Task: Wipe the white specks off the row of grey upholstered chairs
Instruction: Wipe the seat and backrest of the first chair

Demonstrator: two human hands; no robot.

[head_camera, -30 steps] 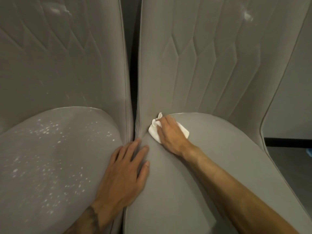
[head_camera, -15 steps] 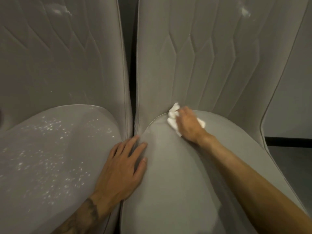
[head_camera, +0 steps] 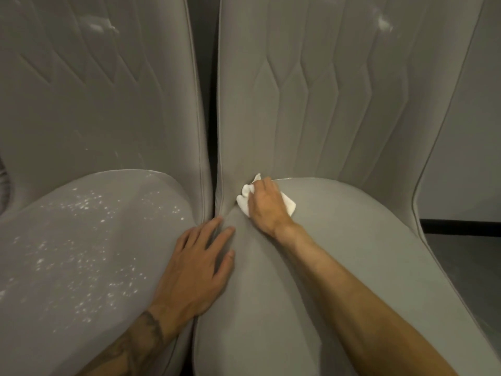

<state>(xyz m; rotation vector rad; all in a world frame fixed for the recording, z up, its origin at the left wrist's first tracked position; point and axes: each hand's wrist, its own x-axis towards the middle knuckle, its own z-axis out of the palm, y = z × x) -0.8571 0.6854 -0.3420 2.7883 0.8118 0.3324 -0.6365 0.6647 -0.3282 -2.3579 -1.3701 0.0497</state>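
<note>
Two grey upholstered chairs stand side by side. The left chair's seat is scattered with white specks. The right chair's seat looks free of specks. My right hand presses a crumpled white cloth into the back left corner of the right seat, where seat meets backrest. My left hand lies flat, fingers spread, across the gap between the two seats, holding nothing. A white smear marks the right backrest high up, and another smear marks the left backrest.
A narrow dark gap runs between the two backrests. A pale wall with a dark skirting strip and grey floor lie to the right of the right chair.
My right hand slid the cloth right along the seat's back edge, then back left into the corner. My left hand stayed flat between the seats.
</note>
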